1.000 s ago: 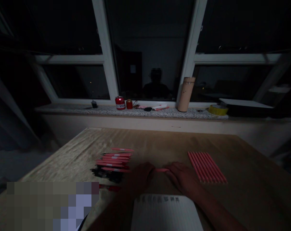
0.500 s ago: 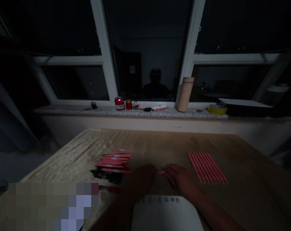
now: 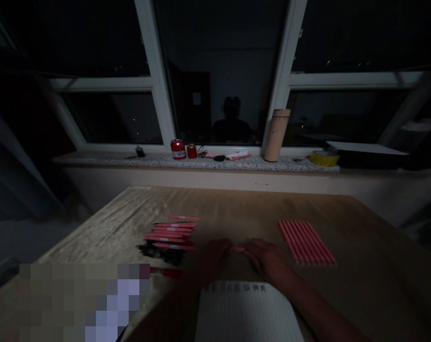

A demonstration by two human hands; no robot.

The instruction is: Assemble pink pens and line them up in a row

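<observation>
Between my two hands, low over the middle of the table, a pink pen (image 3: pixel 238 249) shows a short stretch of its barrel. My left hand (image 3: pixel 215 256) is closed on one end of it, and my right hand (image 3: pixel 267 256) is closed on the other. The hands hide the rest of the pen. Left of my left hand lies a loose pile of pink pens (image 3: pixel 170 235) with pale labels, some black pens (image 3: pixel 161 254) and a red pen (image 3: pixel 170 273). To the right, several pink pens (image 3: pixel 306 242) lie side by side in a neat slanted row.
A lined notepad (image 3: pixel 247 313) is at the table's near edge, between my forearms. Behind the table (image 3: pixel 236 204), the windowsill carries a red can (image 3: pixel 178 149), a small red jar (image 3: pixel 191 151), a tan flask (image 3: pixel 277 135) and a roll of yellow tape (image 3: pixel 324 158).
The view has tipped slightly, so the scene sits a little higher in the picture. Both hands stay on the pink pen with hardly any visible movement.
</observation>
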